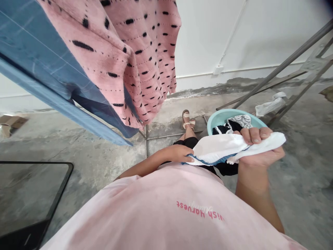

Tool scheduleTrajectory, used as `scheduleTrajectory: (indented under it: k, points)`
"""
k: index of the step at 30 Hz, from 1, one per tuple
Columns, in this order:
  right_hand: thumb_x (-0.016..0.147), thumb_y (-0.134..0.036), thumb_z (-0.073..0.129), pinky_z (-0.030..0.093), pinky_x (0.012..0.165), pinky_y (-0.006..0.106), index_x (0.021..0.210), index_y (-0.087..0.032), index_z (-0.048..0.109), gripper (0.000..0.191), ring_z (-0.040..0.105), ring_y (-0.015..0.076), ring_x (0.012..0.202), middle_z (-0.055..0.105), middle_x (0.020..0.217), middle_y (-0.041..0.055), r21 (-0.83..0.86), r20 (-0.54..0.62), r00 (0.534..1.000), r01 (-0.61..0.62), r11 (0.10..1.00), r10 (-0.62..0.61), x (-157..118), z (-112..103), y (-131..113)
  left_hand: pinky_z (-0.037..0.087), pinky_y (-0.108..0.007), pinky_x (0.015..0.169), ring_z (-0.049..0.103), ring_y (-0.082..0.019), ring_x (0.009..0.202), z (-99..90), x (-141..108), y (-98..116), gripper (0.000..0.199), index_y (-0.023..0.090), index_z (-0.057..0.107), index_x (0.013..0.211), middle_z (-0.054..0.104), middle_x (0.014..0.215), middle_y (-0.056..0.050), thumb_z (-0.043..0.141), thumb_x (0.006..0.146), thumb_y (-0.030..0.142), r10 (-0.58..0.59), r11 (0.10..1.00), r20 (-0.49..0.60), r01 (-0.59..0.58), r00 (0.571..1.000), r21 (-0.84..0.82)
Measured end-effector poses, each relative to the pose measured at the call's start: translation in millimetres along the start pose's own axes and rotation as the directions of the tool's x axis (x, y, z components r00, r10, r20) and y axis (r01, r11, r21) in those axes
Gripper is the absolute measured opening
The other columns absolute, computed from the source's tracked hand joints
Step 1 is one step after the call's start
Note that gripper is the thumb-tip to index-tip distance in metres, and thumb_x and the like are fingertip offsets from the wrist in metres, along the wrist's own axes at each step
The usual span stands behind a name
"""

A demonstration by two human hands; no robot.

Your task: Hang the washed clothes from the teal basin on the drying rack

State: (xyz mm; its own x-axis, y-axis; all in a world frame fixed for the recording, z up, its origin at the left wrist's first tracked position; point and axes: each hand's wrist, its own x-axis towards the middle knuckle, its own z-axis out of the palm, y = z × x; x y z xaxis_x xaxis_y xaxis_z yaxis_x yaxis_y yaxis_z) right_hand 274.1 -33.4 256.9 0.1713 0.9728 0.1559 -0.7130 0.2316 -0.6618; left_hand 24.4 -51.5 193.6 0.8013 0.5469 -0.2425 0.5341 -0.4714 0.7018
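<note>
A white cloth garment with blue trim (218, 146) stretches between my two hands in front of my waist. My left hand (180, 153) pinches its left end at the blue edge. Around its bunched right end, the fingers of my right hand (260, 147) are wrapped. The garment's exact kind cannot be made out. Just beyond my right hand, a light teal basin (215, 119) stands on the floor. Dark and patterned clothes (239, 122) lie in it, partly hidden by the garment and my hand.
A pink top with black marks (145, 62) hangs at upper left, beside blue trousers (52, 69). Metal rack bars (281, 66) slant at right, near a white cloth (270, 104). A black-framed glass panel (36, 194) is at lower left. A cardboard box (13, 123) sits by the wall.
</note>
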Motion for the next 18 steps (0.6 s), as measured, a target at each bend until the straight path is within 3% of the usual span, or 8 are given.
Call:
scheduleTrajectory:
  k: [4, 7, 8, 10, 12, 13, 15, 18]
  points:
    - [0.049, -0.028, 0.056, 0.03, 0.053, 0.028, 0.052, -0.017, 0.038, 0.021, 0.026, 0.0077, 0.044, 0.024, 0.045, -0.0048, -0.002, -0.01, 1.0, 0.005, 1.0, -0.005, 0.0, -0.7, -0.2, 0.034, -0.024, 0.066, 0.056, -0.016, 0.079, 2.3, 3.1, -0.2, 0.027, 0.018, 0.062, 0.092, 0.064, 0.09, -0.004, 0.048, 0.093, 0.041, -0.033, 0.999, -0.046, 0.034, 0.998, 0.007]
    - [0.05, -0.028, 0.057, 0.03, 0.053, 0.028, 0.052, -0.017, 0.041, 0.02, 0.027, 0.0075, 0.044, 0.025, 0.046, -0.0051, 0.014, -0.012, 1.0, 0.008, 1.0, -0.008, -0.6, -1.0, -2.0, 0.033, -0.024, 0.067, 0.054, -0.016, 0.078, -4.3, 1.5, -6.6, 0.024, 0.018, 0.061, 0.085, 0.063, 0.086, -0.003, 0.048, 0.092, 0.037, -0.156, 0.988, -0.311, 0.149, 0.937, -0.046]
    - [0.05, -0.028, 0.058, 0.03, 0.053, 0.028, 0.052, -0.017, 0.043, 0.018, 0.027, 0.0076, 0.044, 0.026, 0.046, -0.0051, 0.02, -0.013, 1.0, 0.014, 1.0, -0.014, -0.3, -1.4, -2.5, 0.034, -0.024, 0.068, 0.053, -0.015, 0.078, -9.2, -0.8, -10.3, 0.023, 0.018, 0.06, 0.082, 0.062, 0.083, -0.002, 0.048, 0.092, 0.034, -0.207, 0.978, -0.461, 0.182, 0.863, -0.098]
    - [0.05, -0.027, 0.059, 0.031, 0.053, 0.029, 0.052, -0.018, 0.048, 0.015, 0.03, 0.0088, 0.045, 0.029, 0.046, -0.0043, 0.014, -0.023, 0.999, 0.042, 0.999, -0.041, 2.0, -3.5, -2.6, 0.034, -0.023, 0.069, 0.051, -0.014, 0.076, -21.9, -8.0, -18.4, 0.021, 0.017, 0.057, 0.076, 0.058, 0.077, 0.0, 0.048, 0.091, 0.031, -0.29, 0.957, -0.739, 0.174, 0.609, -0.232]
    - [0.05, -0.027, 0.061, 0.034, 0.054, 0.03, 0.051, -0.018, 0.054, 0.011, 0.038, 0.011, 0.048, 0.035, 0.045, -0.0023, -0.033, -0.042, 0.994, 0.1, 0.994, -0.101, 6.6, -8.1, -0.7, 0.036, -0.022, 0.068, 0.05, -0.013, 0.072, -34.8, -16.5, -24.4, 0.023, 0.017, 0.053, 0.071, 0.054, 0.071, 0.002, 0.052, 0.088, 0.033, -0.35, 0.931, -0.867, 0.032, 0.353, -0.363]
    - [0.05, -0.028, 0.061, 0.036, 0.055, 0.031, 0.051, -0.017, 0.057, 0.011, 0.042, 0.0127, 0.05, 0.04, 0.045, -0.0006, -0.077, -0.047, 0.992, 0.113, 0.991, -0.117, 9.7, -11.4, 0.9, 0.037, -0.022, 0.067, 0.05, -0.012, 0.069, -39.9, -20.4, -25.3, 0.025, 0.017, 0.052, 0.07, 0.053, 0.069, 0.002, 0.055, 0.087, 0.036, -0.397, 0.897, -0.874, -0.085, 0.279, -0.434]
    - [0.051, -0.031, 0.063, 0.04, 0.056, 0.032, 0.054, -0.017, 0.064, 0.015, 0.051, 0.0166, 0.054, 0.053, 0.049, 0.0035, -0.207, -0.052, 0.997, 0.051, 0.977, -0.063, 17.4, -19.6, 4.1, 0.041, -0.023, 0.065, 0.052, -0.012, 0.065, -45.9, -25.8, -22.2, 0.03, 0.017, 0.055, 0.073, 0.056, 0.068, 0.002, 0.063, 0.081, 0.044, -0.529, 0.717, -0.792, -0.339, 0.305, -0.61]
    - [0.05, -0.028, 0.071, 0.047, 0.057, 0.033, 0.069, -0.018, 0.072, 0.022, 0.061, 0.0201, 0.064, 0.069, 0.068, 0.0061, -0.442, -0.074, 0.993, -0.119, 0.889, 0.096, 31.4, -31.0, 4.1, 0.049, -0.027, 0.064, 0.06, -0.015, 0.061, -45.0, -29.1, -7.8, 0.036, 0.014, 0.061, 0.08, 0.065, 0.07, -0.002, 0.075, 0.071, 0.047, -0.629, 0.297, -0.543, -0.473, 0.556, -0.829]
